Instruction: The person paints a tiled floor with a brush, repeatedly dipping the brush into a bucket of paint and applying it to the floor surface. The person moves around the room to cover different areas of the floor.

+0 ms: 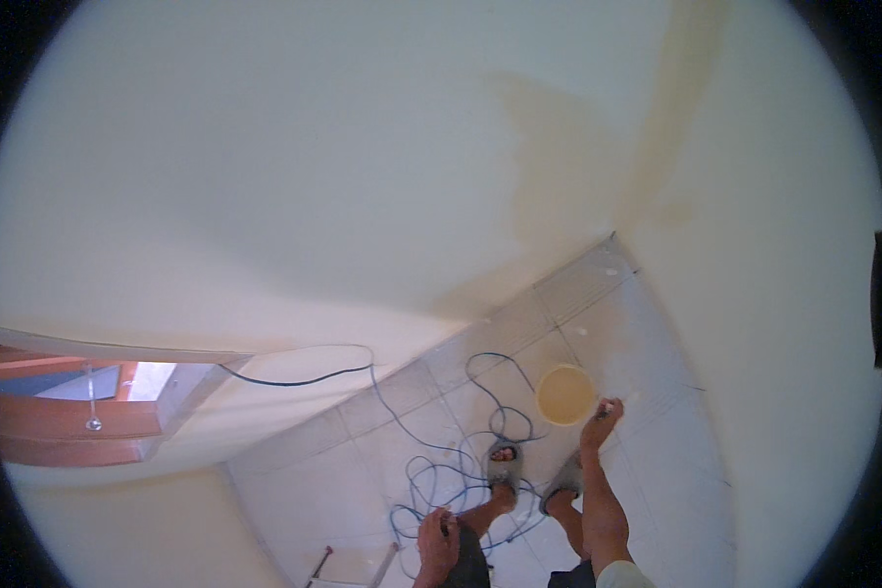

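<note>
My left hand (438, 540) is low in the head view, beside my left leg, its fingers curled around a small dark thing that I cannot make out. My right hand (604, 420) reaches forward just right of a round yellow bucket (566, 395). Something small and pale shows at its fingers, too small to name. The bucket stands on the tiled floor in front of my slippers (505, 464). Loops of blue cable or thin hose (434, 478) lie around my feet and beside the bucket.
Cream walls (353, 162) meet at a corner with darker, damp-looking patches (558, 162). The blue line runs up to a wooden-framed window (73, 419) at the left. Metal legs with red tips (384, 564), perhaps of a ladder, stand at the bottom.
</note>
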The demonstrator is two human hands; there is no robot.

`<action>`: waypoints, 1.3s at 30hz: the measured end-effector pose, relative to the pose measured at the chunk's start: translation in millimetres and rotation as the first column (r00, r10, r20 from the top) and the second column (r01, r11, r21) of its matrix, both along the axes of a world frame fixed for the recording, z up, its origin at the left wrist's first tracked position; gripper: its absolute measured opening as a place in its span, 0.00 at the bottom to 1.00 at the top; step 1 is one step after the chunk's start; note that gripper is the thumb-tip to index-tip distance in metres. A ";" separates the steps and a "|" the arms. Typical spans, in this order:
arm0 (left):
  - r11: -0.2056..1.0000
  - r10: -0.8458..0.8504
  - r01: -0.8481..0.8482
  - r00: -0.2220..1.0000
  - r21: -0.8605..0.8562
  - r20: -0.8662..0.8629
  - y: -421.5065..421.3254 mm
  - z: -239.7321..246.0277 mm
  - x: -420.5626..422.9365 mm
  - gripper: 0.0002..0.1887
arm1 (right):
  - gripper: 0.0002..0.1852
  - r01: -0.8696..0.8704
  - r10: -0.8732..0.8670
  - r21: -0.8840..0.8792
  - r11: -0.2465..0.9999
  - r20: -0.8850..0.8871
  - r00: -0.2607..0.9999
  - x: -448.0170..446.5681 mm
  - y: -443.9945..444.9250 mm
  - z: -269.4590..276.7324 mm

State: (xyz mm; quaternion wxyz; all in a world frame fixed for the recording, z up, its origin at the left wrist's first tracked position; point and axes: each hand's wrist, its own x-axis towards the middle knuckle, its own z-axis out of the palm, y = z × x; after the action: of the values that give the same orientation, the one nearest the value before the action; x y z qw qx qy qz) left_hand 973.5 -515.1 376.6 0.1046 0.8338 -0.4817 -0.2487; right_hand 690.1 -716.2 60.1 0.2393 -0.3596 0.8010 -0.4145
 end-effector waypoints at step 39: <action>0.891 0.171 -0.119 0.982 0.438 -0.080 -135.3 37.9 -76.6 0.33 | 0.17 0.427 -0.477 0.280 0.860 0.145 0.867 11.8 -25.2 -43.1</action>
State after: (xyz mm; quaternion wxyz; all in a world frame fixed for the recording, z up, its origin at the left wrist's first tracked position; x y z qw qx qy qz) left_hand 896.9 -650.4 414.4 -0.0361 0.8539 -0.3441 -0.3888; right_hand 701.9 -741.4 17.0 0.2593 -0.0835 0.8772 -0.3954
